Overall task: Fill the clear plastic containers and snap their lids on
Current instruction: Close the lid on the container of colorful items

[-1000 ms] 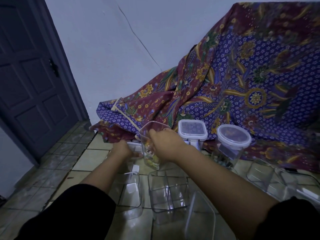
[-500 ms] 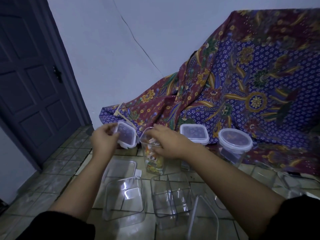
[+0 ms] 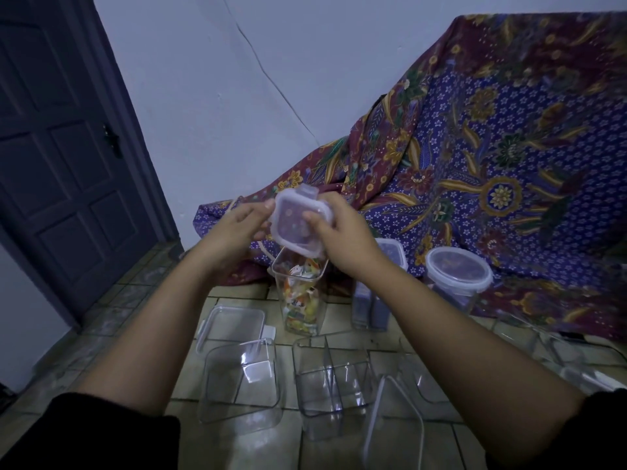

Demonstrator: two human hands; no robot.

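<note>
A tall clear container [image 3: 300, 300] holding colourful wrapped sweets stands open on the tiled floor. Just above its mouth I hold a square clear lid [image 3: 296, 222] with snap flaps, tilted toward me. My left hand [image 3: 241, 225] grips the lid's left edge. My right hand [image 3: 334, 232] grips its right side, thumb on the top face. The lid is apart from the container rim.
Behind stand a lidded square container [image 3: 390, 266] and a lidded round one [image 3: 458, 276] against a patterned cloth [image 3: 492, 171]. Several empty clear containers [image 3: 242, 381] and a loose lid [image 3: 234, 322] lie on the floor in front. A dark door [image 3: 68, 147] is on the left.
My left hand brought the lid from the left to above the sweets container. My right hand left the container rim and took hold of the lid too.
</note>
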